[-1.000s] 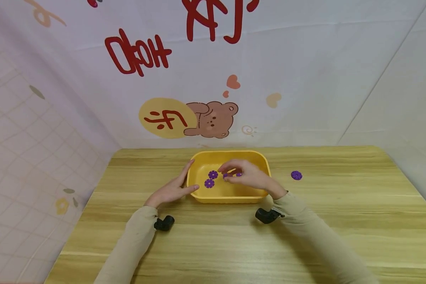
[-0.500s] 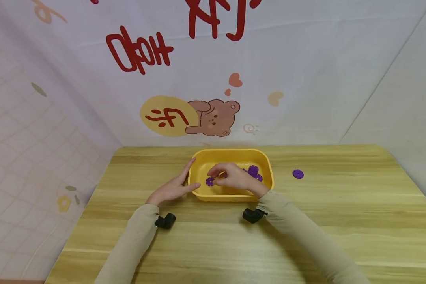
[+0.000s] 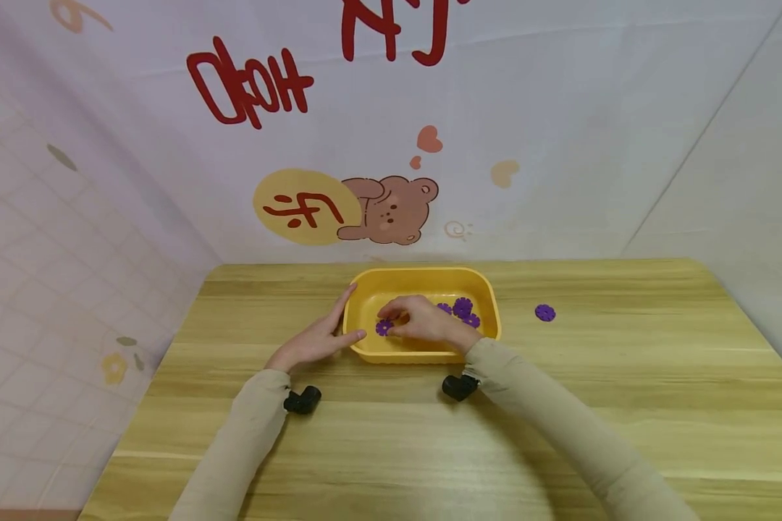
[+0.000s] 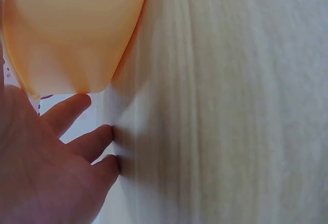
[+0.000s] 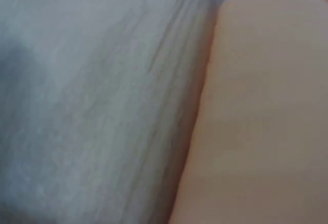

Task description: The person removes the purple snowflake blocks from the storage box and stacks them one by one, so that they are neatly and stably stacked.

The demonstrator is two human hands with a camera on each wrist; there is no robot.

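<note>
Wall [image 3: 547,108]: whitish, printed. Table [image 3: 378,449]: wood grain. Bin [image 3: 423,357] on it, yellow, rounded corners. Red chars [image 3: 254,83] on wall, Chinese, sideways, top ones cut off; oval [image 3: 306,208] reads 乐, bear [image 3: 394,211] adj. L hand [image 3: 316,339] at bin's L end, fingers spread, fairly straight. R hand [image 3: 420,320] inside bin, fingers curved by a disc [image 3: 383,328], can't tell if gripping; blocks view of floor. Blk wrist units [image 3: 303,399]. Other discs [image 3: 463,307]: purple, round, notched; cluster toward bin's R end, 1 on table R of bin.
</note>
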